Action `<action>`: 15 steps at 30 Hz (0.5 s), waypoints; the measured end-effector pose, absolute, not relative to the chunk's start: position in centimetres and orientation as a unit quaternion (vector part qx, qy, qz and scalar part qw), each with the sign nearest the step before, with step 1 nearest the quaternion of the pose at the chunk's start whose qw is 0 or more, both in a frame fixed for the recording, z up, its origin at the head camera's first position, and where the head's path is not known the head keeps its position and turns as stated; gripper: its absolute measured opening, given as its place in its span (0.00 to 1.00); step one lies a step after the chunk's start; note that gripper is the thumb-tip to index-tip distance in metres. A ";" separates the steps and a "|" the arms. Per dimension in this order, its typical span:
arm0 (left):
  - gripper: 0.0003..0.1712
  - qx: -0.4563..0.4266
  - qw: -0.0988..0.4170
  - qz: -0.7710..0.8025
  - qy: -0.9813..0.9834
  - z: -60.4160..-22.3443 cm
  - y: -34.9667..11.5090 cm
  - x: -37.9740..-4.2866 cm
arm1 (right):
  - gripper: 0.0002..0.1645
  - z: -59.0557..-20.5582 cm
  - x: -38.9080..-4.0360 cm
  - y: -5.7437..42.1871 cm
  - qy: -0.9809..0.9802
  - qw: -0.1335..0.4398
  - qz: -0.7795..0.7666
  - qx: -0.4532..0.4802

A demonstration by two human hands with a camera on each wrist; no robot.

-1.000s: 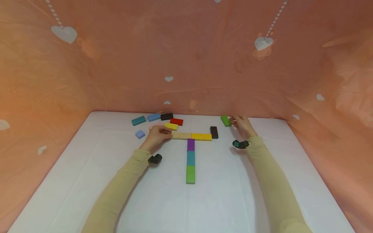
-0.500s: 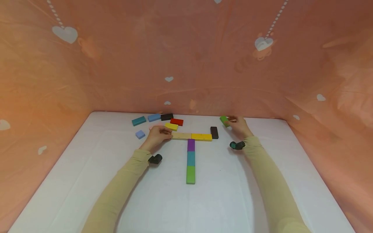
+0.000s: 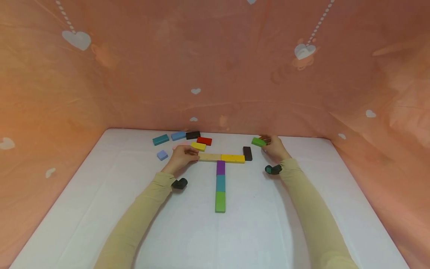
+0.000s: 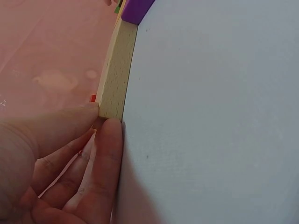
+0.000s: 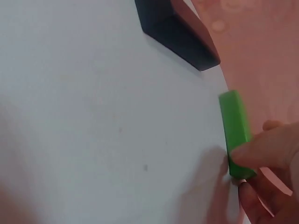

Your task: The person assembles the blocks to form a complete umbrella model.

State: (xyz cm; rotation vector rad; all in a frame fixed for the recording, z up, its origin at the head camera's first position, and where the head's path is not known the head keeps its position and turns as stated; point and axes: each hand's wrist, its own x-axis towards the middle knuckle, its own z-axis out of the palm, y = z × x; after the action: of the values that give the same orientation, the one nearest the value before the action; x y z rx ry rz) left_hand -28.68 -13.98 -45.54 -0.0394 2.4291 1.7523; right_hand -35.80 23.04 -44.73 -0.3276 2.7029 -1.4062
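Observation:
My left hand point(image 3: 180, 158) is at the left end of a plain wooden block point(image 3: 209, 157), and in the left wrist view its thumb and finger pinch the end of that block point(image 4: 114, 74). Butted against the block's right end is a yellow-orange block point(image 3: 233, 159). My right hand point(image 3: 274, 148) pinches one end of a green block point(image 3: 258, 142) near the table's back edge; the right wrist view shows the thumb across the block's face. Between the green block and the row stands a dark brown block point(image 3: 247, 153), close by the yellow-orange one's right end.
A purple point(image 3: 220, 167), a blue-teal point(image 3: 220, 183) and a light green block point(image 3: 220, 202) run toward me from the row. At back left lie teal point(image 3: 161, 139), blue point(image 3: 178, 136), black point(image 3: 193, 135), red point(image 3: 204, 141), yellow point(image 3: 198, 146) and periwinkle blocks point(image 3: 162, 155).
My right hand has moved slightly left and taken hold of the green block, which has turned from slanted to nearly sideways. My left hand has stayed at the wooden block's end.

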 end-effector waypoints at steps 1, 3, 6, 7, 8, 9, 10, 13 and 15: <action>0.13 -0.015 0.074 0.583 0.809 -45.5 -14.0 -28.6 | 0.32 -44.8 -35.8 23.1 0.882 0.040 -0.456 -0.113; 0.13 -0.017 0.073 0.583 0.809 -45.5 -14.0 -28.5 | 0.34 -44.9 -35.8 23.2 0.884 0.038 -0.449 -0.126; 0.13 -0.017 0.072 0.580 0.811 -45.4 -13.9 -28.3 | 0.35 -45.0 -35.7 23.3 0.883 0.048 -0.449 -0.131; 0.13 -0.017 0.071 0.580 0.811 -45.4 -13.9 -28.3 | 0.35 -45.0 -35.7 23.3 0.883 0.052 -0.448 -0.130; 0.13 -0.016 0.071 0.578 0.813 -45.4 -13.9 -28.3 | 0.35 -45.0 -35.7 23.4 0.885 0.052 -0.444 -0.132; 0.13 -0.018 0.071 0.578 0.813 -45.3 -13.9 -28.3 | 0.35 -45.0 -35.6 23.4 0.885 0.053 -0.443 -0.131; 0.13 -0.018 0.071 0.577 0.814 -45.3 -13.9 -28.3 | 0.34 -45.0 -35.6 23.4 0.887 0.055 -0.438 -0.132; 0.13 -0.021 0.072 0.575 0.815 -45.3 -13.9 -28.3 | 0.32 -44.9 -35.6 23.5 0.896 0.053 -0.419 -0.139; 0.13 -0.020 0.072 0.576 0.814 -45.3 -13.9 -28.3 | 0.30 -44.9 -35.6 23.4 0.900 0.055 -0.409 -0.142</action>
State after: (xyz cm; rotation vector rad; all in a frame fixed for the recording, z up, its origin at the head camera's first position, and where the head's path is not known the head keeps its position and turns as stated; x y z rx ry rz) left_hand -28.34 -13.89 -45.29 -0.0612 2.4451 1.7312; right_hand -35.62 23.45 -44.90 -0.4325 2.7326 -1.2414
